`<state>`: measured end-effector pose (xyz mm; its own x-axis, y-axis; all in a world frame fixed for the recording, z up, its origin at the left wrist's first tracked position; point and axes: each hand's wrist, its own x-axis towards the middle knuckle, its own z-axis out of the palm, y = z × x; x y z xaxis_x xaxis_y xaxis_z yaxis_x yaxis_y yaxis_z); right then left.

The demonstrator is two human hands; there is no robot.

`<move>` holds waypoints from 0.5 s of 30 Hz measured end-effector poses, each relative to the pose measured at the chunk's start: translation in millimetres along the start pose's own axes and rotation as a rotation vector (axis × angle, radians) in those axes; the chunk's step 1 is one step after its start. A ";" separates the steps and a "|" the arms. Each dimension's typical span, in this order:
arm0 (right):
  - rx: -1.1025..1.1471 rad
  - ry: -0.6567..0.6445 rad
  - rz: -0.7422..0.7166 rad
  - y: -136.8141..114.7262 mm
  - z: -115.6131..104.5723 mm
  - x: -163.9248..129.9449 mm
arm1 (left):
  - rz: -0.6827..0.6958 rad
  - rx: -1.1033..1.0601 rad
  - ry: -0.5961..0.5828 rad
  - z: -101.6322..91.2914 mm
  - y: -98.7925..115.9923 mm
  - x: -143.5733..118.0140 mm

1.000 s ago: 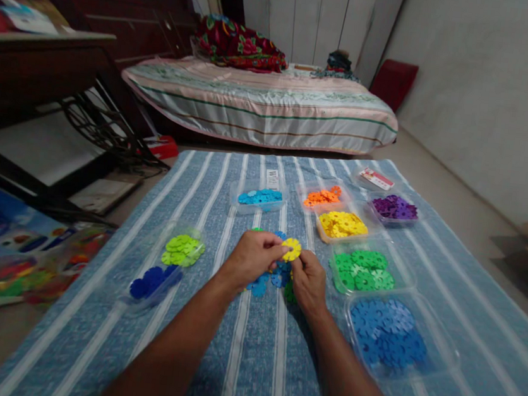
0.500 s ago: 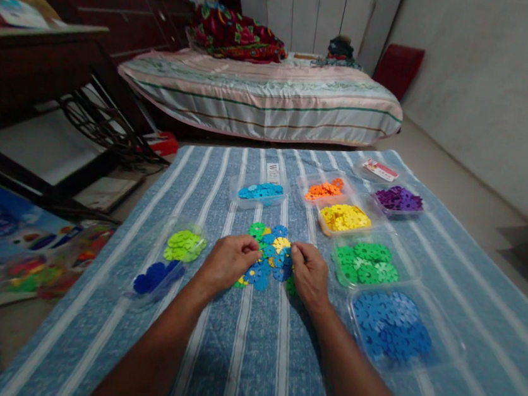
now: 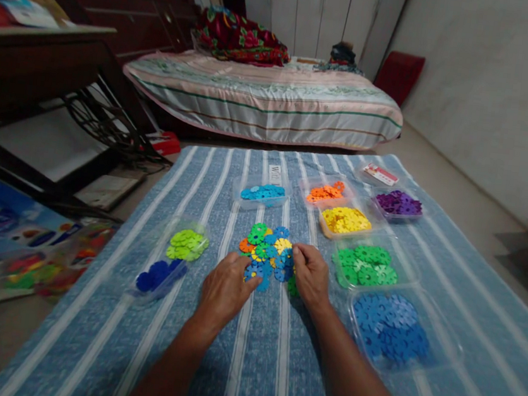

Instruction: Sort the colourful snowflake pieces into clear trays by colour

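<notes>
A pile of mixed flower-shaped plastic discs point(image 3: 265, 252), blue, green, yellow and orange, lies on the striped cloth between my hands. At the pile's lower left, my left hand point(image 3: 226, 288) has its thumb apart from its fingers, close to a blue disc point(image 3: 254, 273) with a yellow centre. Nothing shows in its grasp. My right hand point(image 3: 311, 278) is closed in a pinch at the right edge, against the blue discs; what it holds, if anything, is hidden. Part of a green disc point(image 3: 293, 285) shows just under that hand.
Clear tubs of sorted discs surround the pile: light blue point(image 3: 263, 193), orange point(image 3: 325, 192), yellow point(image 3: 346, 220), purple point(image 3: 399, 202), green point(image 3: 367, 265), blue point(image 3: 391, 324), lime point(image 3: 187, 244) and dark blue point(image 3: 158, 275). A bed point(image 3: 265, 100) stands beyond the cloth-covered table point(image 3: 142, 349).
My left hand has moved down and left and its pinch has opened, uncovering an orange disc and others on the pile's left. My right hand has stayed nearly still.
</notes>
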<state>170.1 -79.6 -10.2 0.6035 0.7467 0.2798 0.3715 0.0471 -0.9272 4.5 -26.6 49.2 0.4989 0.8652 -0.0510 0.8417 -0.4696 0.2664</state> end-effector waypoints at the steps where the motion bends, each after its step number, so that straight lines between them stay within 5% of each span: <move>1: -0.002 0.000 -0.003 -0.1 0.1 0.3 | -0.001 -0.020 0.017 1.5 -0.6 -0.2; 6: -0.006 0.006 -0.011 0.2 0.8 0.8 | -0.062 -0.290 0.090 8.3 -6.8 -2.2; 10: -0.011 0.000 -0.019 -1.3 0.3 1.3 | -0.157 -0.644 0.013 2.3 -6.2 -3.3; 15: -0.032 -0.004 -0.031 2.3 0.4 1.0 | -0.150 -0.949 -0.156 -14.3 34.5 -8.3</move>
<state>171.3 -78.5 -12.1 0.5885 0.7480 0.3069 0.4121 0.0491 -0.9098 26.4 -47.5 72.7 0.4797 0.8392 -0.2564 0.4160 0.0398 0.9085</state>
